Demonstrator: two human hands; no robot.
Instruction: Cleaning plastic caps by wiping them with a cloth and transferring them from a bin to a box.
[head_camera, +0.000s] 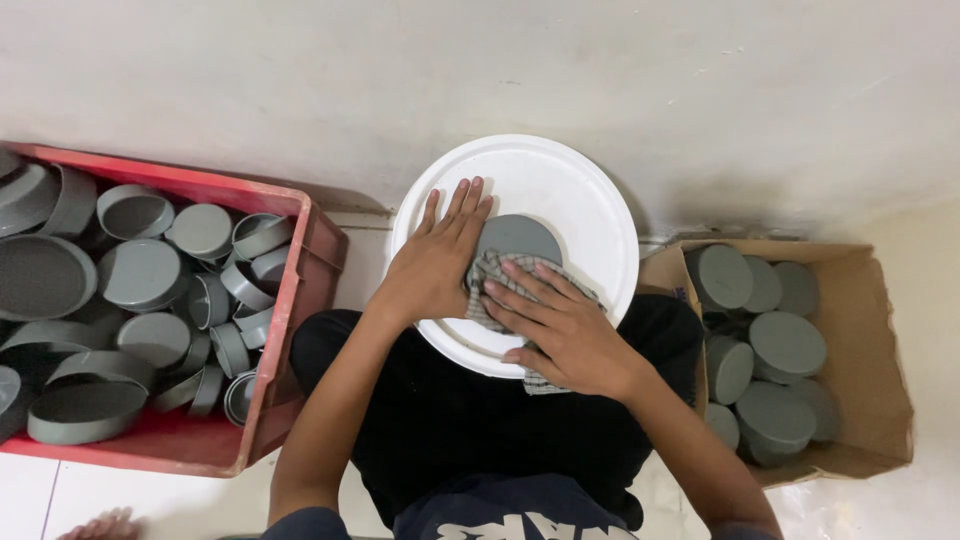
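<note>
Grey round cap (517, 237) on white lid (590, 200); left hand (432, 262) flat; right hand (560, 325) presses checked cloth (490, 270).

Grey cap (516, 238) half-hidden — cloth (497, 272) covers it

Matt grey plastic cap (520, 236), woven checked cloth (500, 275), smooth white plastic lid (580, 200).

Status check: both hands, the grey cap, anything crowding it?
Left hand flat beside grey cap on white lid. Right hand pressing checked cloth on the cap. Nothing crowding.
</note>
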